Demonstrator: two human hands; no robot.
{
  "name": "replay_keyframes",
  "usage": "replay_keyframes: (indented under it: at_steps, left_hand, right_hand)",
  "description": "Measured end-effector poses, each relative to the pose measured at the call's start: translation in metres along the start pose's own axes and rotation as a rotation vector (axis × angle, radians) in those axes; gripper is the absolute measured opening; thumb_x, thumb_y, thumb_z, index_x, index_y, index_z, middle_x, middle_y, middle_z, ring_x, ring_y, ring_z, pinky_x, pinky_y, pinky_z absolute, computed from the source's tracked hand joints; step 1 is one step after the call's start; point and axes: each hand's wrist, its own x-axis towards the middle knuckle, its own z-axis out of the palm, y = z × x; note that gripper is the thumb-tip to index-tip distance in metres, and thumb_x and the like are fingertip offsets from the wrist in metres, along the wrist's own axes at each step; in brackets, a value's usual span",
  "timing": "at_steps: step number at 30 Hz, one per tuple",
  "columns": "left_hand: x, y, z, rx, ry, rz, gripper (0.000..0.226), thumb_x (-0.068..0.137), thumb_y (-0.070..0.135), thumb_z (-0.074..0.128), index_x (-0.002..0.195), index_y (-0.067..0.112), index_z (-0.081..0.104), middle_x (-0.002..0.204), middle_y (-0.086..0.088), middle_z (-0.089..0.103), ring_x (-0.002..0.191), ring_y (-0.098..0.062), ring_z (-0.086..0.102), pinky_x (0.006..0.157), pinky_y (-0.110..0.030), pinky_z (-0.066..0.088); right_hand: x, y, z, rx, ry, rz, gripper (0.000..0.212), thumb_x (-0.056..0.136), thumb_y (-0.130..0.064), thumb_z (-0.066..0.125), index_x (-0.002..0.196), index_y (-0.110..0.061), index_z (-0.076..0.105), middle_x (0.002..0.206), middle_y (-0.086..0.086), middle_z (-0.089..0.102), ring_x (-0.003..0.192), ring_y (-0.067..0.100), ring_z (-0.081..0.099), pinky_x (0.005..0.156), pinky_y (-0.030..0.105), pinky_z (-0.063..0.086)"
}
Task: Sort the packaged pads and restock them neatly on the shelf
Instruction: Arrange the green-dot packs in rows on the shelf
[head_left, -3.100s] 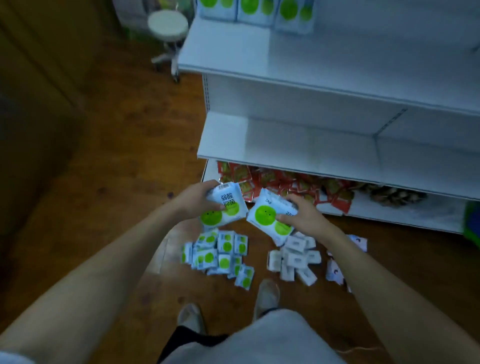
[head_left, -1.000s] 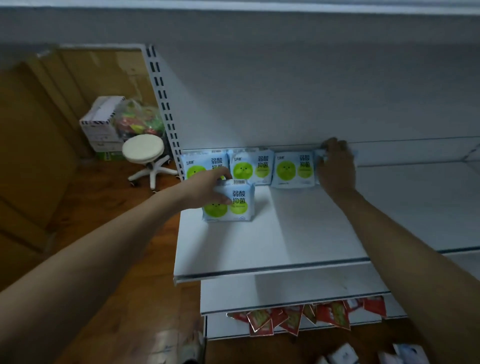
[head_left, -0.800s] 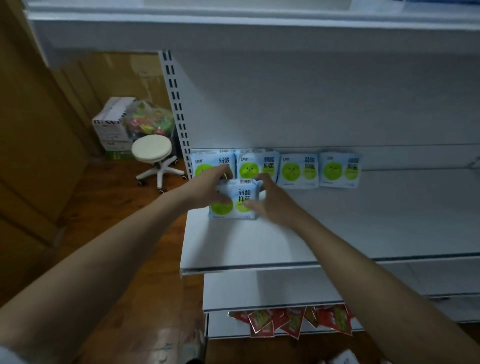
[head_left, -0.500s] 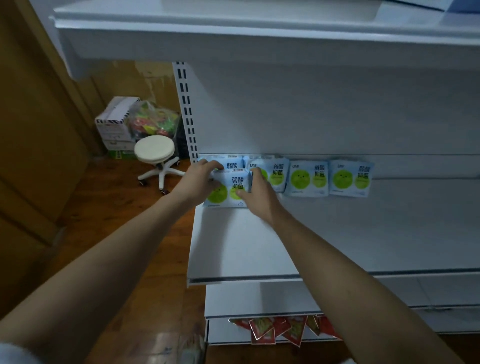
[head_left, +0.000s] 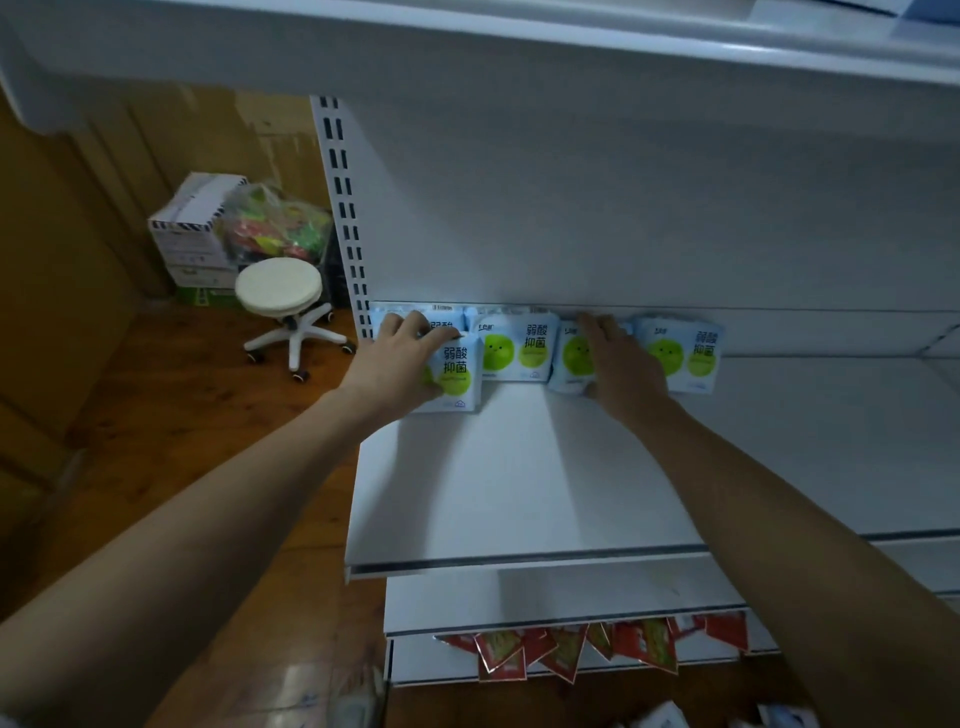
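Light-blue pad packs with green circles stand in a row along the back of the white shelf (head_left: 519, 467). My left hand (head_left: 397, 364) grips the front pad pack (head_left: 460, 376) from its top and left side; it stands in front of the leftmost row pack (head_left: 444, 318). The second row pack (head_left: 514, 349) stands free. My right hand (head_left: 621, 364) lies with straight fingers on the third row pack (head_left: 569, 358), covering most of it. A fourth row pack (head_left: 685, 356) stands just right of that hand.
A white wheeled stool (head_left: 278, 288), stacked cardboard boxes (head_left: 192, 234) and a bag of colourful items (head_left: 280, 223) stand on the wooden floor to the left. Red sachets (head_left: 571, 649) spill from the bottom shelf. An upper shelf (head_left: 519, 47) overhangs close above.
My right hand left the front pack and moved right onto the third row pack. My left hand keeps hold of the front pack at the shelf's left end.
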Motion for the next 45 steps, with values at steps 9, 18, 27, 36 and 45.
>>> replay_keyframes:
  at_steps: [9, 18, 27, 36, 45]
  left_hand:
    - [-0.002, 0.007, -0.001, 0.039, -0.031, -0.032, 0.077, 0.084, 0.040, 0.069, 0.148, 0.036, 0.025, 0.141, -0.002, 0.037, 0.131, -0.028, 0.032, 0.105, -0.053, 0.035]
    - [-0.011, 0.026, -0.017, 0.082, 0.022, -0.045, 0.078, 0.084, 0.049, 0.067, 0.149, 0.032, 0.026, 0.148, -0.005, 0.033, 0.142, -0.030, 0.020, 0.117, -0.060, 0.009]
    - [-0.125, 0.120, -0.051, -0.158, 0.127, -0.218, 0.033, 0.091, 0.050, 0.052, 0.115, 0.029, 0.061, 0.115, -0.001, 0.062, 0.115, -0.027, 0.048, 0.092, -0.043, 0.044]
    - [-0.243, 0.183, -0.042, -0.207, 0.092, -0.355, 0.023, 0.087, 0.050, 0.052, 0.095, 0.031, 0.063, 0.093, 0.004, 0.068, 0.090, -0.018, 0.059, 0.071, -0.035, 0.053]
    - [-0.328, 0.208, 0.029, -0.385, -0.004, -0.447, 0.022, 0.090, 0.047, 0.052, 0.097, 0.029, 0.064, 0.084, 0.006, 0.069, 0.071, -0.011, 0.062, 0.064, -0.032, 0.058]
  right_hand:
    - [0.005, -0.010, 0.012, 0.001, 0.136, 0.124, 0.076, 0.068, -0.001, 0.082, 0.132, -0.009, 0.041, 0.133, 0.019, 0.039, 0.101, 0.036, 0.056, 0.059, 0.038, 0.050]
    - [-0.019, -0.010, -0.019, 0.296, 0.059, 0.107, 0.064, 0.086, -0.012, 0.068, 0.140, -0.010, 0.034, 0.139, 0.017, 0.036, 0.113, 0.035, 0.052, 0.078, 0.040, 0.049]
    - [-0.140, -0.021, -0.085, 0.658, 0.022, 0.054, 0.034, 0.095, -0.031, 0.053, 0.067, -0.013, 0.048, 0.067, 0.008, 0.053, 0.068, 0.025, 0.053, 0.059, 0.031, 0.033]
    - [-0.270, -0.042, -0.108, 0.673, -0.224, -0.026, 0.036, 0.090, -0.035, 0.057, 0.064, -0.012, 0.055, 0.071, 0.011, 0.062, 0.071, 0.028, 0.057, 0.066, 0.034, 0.046]
    - [-0.356, -0.077, -0.041, 0.640, -0.477, 0.001, 0.031, 0.094, -0.034, 0.054, 0.070, -0.016, 0.050, 0.068, 0.003, 0.053, 0.065, 0.022, 0.050, 0.062, 0.033, 0.040]
